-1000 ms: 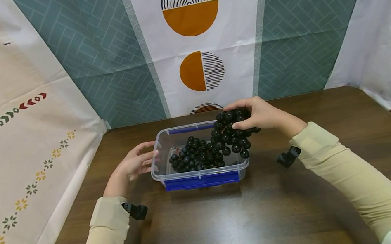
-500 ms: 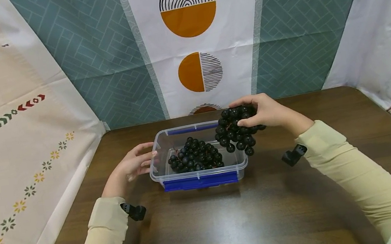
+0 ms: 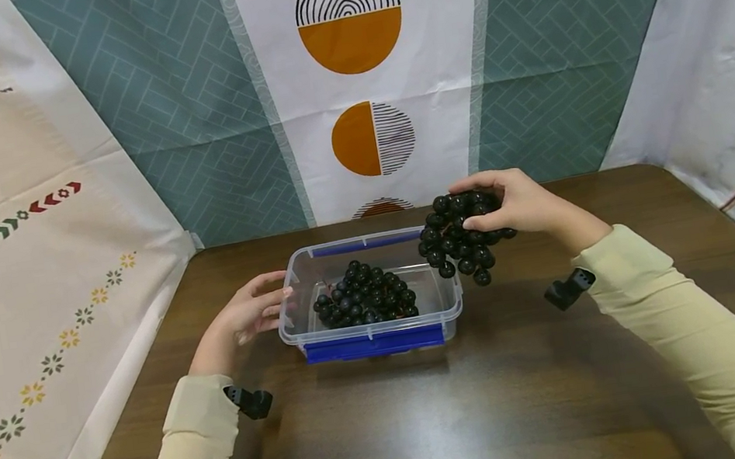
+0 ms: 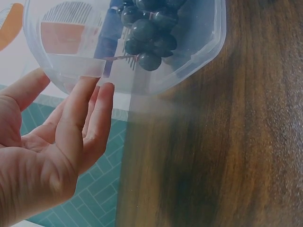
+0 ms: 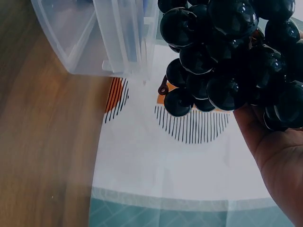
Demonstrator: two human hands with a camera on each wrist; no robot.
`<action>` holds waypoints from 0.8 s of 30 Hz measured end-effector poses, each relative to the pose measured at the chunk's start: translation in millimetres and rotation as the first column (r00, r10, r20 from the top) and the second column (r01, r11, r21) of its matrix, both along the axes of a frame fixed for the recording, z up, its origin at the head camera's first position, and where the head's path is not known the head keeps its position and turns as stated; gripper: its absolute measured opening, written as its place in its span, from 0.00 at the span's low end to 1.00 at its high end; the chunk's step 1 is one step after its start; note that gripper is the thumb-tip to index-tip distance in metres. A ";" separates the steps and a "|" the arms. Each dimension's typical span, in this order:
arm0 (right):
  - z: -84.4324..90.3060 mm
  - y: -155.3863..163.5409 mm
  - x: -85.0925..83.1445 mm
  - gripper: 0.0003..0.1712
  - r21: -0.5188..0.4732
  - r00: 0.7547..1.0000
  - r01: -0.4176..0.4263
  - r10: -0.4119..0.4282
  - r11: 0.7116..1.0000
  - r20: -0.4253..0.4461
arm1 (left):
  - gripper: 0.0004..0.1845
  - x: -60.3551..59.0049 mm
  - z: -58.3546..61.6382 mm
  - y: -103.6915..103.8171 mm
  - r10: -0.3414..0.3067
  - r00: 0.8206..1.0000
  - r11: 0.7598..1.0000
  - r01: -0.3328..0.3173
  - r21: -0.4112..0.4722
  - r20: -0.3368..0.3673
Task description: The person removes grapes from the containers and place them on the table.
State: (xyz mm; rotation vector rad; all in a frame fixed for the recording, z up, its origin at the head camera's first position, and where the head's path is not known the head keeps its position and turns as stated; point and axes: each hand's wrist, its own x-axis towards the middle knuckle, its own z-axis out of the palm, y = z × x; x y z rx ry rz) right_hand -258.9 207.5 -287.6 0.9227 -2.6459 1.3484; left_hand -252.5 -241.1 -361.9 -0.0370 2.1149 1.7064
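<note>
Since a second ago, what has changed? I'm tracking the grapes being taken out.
The right hand, gripping a grape bunch, has lifted it up and to the right, clear of the plastic box. The left hand still rests on the box's left side, and the other grapes remain inside.

No legible text, labels, brands or numbers anywhere, wall hanging (image 3: 357, 82) bearing only abstract orange-and-black circle motifs, side cloth (image 3: 8, 233) bearing only arrow and flower patterns
</note>
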 end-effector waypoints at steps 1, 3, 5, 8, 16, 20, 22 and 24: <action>-0.6 1.4 0.2 0.29 -0.005 1.000 0.003 -0.003 1.000 -0.001 | 0.35 -0.3 -0.7 -0.3 0.000 1.000 1.000 0.000 0.001 0.000; -1.4 4.5 0.8 0.29 -0.013 1.000 0.013 -0.013 1.000 -0.008 | 0.34 -0.3 -1.2 -0.4 0.000 1.000 1.000 0.000 0.005 0.000; -2.4 7.8 1.2 0.29 -0.022 1.000 0.024 -0.025 0.999 -0.011 | 0.35 -0.2 -1.2 -0.3 0.002 1.000 1.000 -0.002 0.008 0.000; -4.2 12.8 0.9 0.29 -0.029 0.999 0.040 -0.040 0.999 -0.017 | 0.35 0.0 -1.0 -0.5 -0.005 1.000 1.000 0.005 0.016 0.002; -9.1 22.4 3.1 0.28 -0.030 0.993 0.115 -0.116 0.993 -0.016 | 0.35 -0.6 -2.2 -1.2 -0.014 1.000 0.999 0.014 0.034 0.007; -8.8 25.1 6.2 0.28 -0.031 0.990 0.137 -0.138 0.990 -0.015 | 0.35 -1.5 -3.0 -1.4 -0.013 1.000 0.999 0.013 0.038 0.009; -9.7 27.0 6.1 0.28 -0.029 0.990 0.143 -0.143 0.989 -0.019 | 0.35 -1.8 -3.3 -1.5 -0.012 1.000 0.999 0.012 0.036 0.008; -10.9 29.0 6.2 0.28 -0.023 0.988 0.149 -0.150 0.989 -0.021 | 0.35 -1.9 -3.4 -1.4 -0.011 1.000 0.999 0.011 0.036 0.009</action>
